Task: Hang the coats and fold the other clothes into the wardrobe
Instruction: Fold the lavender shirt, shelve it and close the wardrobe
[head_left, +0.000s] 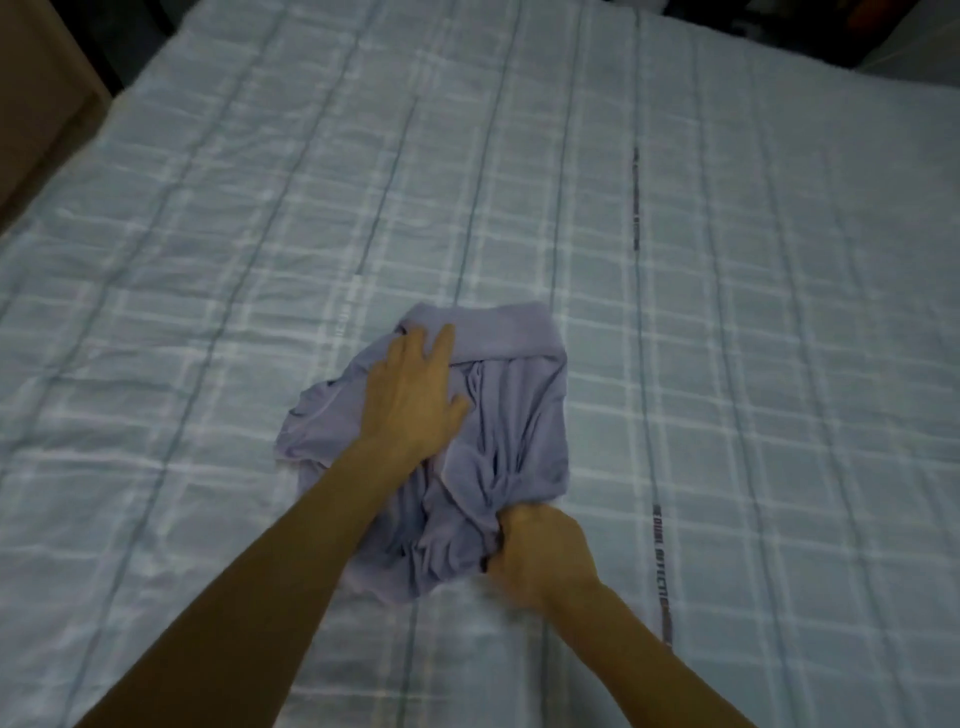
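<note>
Folding was the step in hand, judged from how things lay; one lavender garment (514, 415) lay crumpled on the bed's checked quilt (727, 312), under and between the two hands; whether it was a top or a pair of shorts could not be told, though a broad band (498, 332) ran along its far edge, just beyond the left fingertips. The left hand (415, 395) lay flat on the cloth with its fingers spread and straight, pressing the far left part down; the right hand (540, 556) was closed in a fist round a bunch of the near edge, and creases ran from that fist up toward the band. The cloth looked soft and thin, likely to slip and wrinkle rather than hold a crease.

The fold itself seemed hardly begun; the garment was neither squared nor smooth. The next move probably called for the right hand to draw its bunched edge taut against the anchoring left palm, spreading the cloth flat before any side was turned over; pulling too hard could drag the whole piece out from under the left hand.

Counted: one garment, two hands, one bed; no coat and no hanger in view. A brown panel (41, 104) stood well beyond and to the left of the left hand; whether it belonged to the wardrobe could not be told.
</note>
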